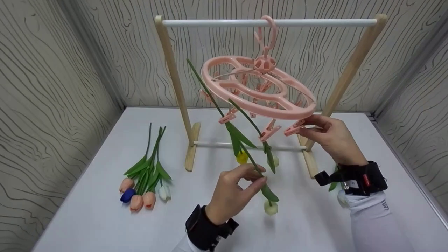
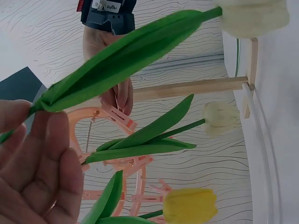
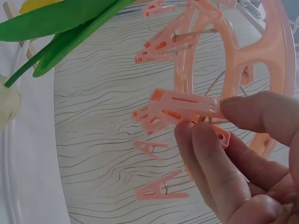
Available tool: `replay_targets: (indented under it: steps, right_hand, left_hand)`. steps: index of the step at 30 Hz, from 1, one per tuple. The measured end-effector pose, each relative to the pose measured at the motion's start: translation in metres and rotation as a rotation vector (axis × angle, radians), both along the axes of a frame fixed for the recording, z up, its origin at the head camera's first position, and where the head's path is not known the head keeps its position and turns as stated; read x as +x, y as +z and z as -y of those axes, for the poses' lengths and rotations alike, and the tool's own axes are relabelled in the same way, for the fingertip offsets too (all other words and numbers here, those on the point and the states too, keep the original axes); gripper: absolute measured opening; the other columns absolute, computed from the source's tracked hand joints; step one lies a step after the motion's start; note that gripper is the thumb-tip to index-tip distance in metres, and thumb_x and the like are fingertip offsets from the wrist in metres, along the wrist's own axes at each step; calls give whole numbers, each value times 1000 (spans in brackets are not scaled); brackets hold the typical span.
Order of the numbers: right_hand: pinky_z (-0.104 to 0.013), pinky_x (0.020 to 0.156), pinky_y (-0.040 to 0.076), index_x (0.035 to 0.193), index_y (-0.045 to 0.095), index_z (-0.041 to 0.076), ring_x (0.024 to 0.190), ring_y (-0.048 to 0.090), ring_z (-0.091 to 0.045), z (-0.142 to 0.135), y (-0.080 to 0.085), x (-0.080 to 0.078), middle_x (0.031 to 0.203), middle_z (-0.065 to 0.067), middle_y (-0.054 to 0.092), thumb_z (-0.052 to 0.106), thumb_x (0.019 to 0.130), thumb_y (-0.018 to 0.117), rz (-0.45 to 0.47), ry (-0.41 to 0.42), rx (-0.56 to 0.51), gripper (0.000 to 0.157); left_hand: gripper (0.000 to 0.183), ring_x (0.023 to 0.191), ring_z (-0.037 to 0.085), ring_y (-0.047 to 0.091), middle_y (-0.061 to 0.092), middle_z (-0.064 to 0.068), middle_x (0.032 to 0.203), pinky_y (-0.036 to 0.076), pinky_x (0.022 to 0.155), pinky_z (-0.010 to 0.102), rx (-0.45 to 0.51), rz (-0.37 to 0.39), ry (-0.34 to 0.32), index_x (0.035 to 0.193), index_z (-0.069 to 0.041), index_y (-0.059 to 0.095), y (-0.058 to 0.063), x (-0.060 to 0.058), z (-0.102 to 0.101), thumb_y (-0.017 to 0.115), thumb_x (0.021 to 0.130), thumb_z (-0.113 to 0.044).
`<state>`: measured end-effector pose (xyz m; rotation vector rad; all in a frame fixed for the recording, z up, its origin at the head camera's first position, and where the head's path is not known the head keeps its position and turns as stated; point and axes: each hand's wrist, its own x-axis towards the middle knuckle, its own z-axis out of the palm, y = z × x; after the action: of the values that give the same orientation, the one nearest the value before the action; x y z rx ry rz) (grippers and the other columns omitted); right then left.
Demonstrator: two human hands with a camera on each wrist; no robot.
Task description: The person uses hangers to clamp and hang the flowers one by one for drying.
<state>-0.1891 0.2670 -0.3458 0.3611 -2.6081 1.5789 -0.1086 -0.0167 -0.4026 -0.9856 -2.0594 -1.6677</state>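
Note:
Between thumb and fingers my left hand (image 1: 232, 190) pinches the stem of a white artificial tulip (image 1: 270, 208), its bloom hanging down. In the left wrist view the tulip's long green leaf (image 2: 121, 60) stretches away from the fingertips. My right hand (image 1: 332, 138) grips a pink clothespin (image 1: 294, 128) at the right rim of a pink round clip hanger (image 1: 259, 109). Seen from the right wrist, the clothespin (image 3: 184, 105) sits between thumb and fingers. A yellow tulip (image 1: 242, 157) and another white tulip (image 1: 273, 161) hang upside down from other clips.
The hanger hooks over a white rod (image 1: 217, 23) on a wooden-legged stand (image 1: 173, 77). On the table's left lies a bunch of tulips (image 1: 143, 201) in peach, blue and white. Another tulip (image 1: 342, 197) lies partly behind my right wrist.

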Motion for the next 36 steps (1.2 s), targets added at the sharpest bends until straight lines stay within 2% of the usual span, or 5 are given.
replay_targets:
  steps: [3,11,16,21,36]
  right_hand:
    - [-32,91,49,131,64,11,107,66,-16,5,2,7,119,-8,68,34,93,71,-9,13,-25,45]
    - [-25,88,52,129,63,5,107,65,-19,11,3,21,116,-10,69,31,94,70,-3,-5,-127,45]
    - [-26,87,53,129,64,5,108,64,-16,18,0,30,116,-8,70,30,94,70,-5,-23,-153,43]
    - [-26,88,53,126,63,-3,104,67,-18,29,-4,35,112,-11,70,21,94,71,-26,-17,-284,41]
    - [-31,83,56,117,65,-11,93,70,-20,51,-11,43,102,-12,72,9,89,74,-74,-77,-488,35]
  left_hand:
    - [14,81,5,69,73,1,92,56,73,24,2,-35,1,101,-5,69,5,-3,-1,64,98,-18]
    - [13,81,10,61,69,2,90,52,71,19,-49,-189,72,97,-5,73,25,-15,-4,66,96,-16]
    - [14,77,9,59,68,3,90,53,67,23,-77,-163,79,104,-4,69,39,-20,-4,71,93,-11]
    - [13,70,7,58,67,1,83,53,63,24,-118,-102,99,99,-5,64,54,-22,-7,74,90,-7]
    - [7,75,5,66,72,0,85,52,63,21,-202,59,264,95,-8,69,85,-32,-17,72,92,-14]
